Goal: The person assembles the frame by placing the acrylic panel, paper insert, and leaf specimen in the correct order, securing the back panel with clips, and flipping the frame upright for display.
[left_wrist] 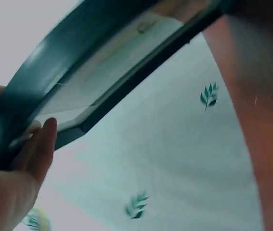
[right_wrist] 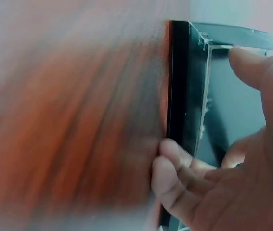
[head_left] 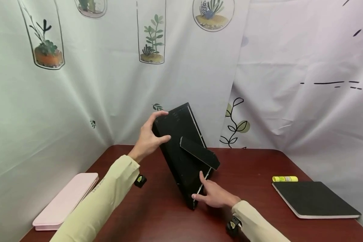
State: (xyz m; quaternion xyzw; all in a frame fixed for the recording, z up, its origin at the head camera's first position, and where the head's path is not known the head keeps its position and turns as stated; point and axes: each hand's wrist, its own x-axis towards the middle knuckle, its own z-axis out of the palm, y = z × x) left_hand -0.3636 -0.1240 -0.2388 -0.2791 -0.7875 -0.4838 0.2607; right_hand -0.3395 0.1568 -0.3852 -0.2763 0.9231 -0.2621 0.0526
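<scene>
A black picture frame (head_left: 183,168) is held tilted above the table, its back towards me and a low corner close to the tabletop. From its back the easel stand (head_left: 199,154) sticks out to the right. My left hand (head_left: 147,138) grips the upper left edge, thumb on the back. In the left wrist view, its fingers curl onto the front border of the frame (left_wrist: 54,62), beside the clear pane. My right hand (head_left: 215,195) grips the lower right edge. The right wrist view shows its fingers bent round the frame's side (right_wrist: 179,91), thumb over the back.
A pink flat case (head_left: 68,200) lies at the left of the dark red table (head_left: 245,168). At the right are a black-covered notebook (head_left: 316,198) and, behind it, a yellow glue stick (head_left: 285,178). A printed white curtain (head_left: 181,80) hangs behind the table.
</scene>
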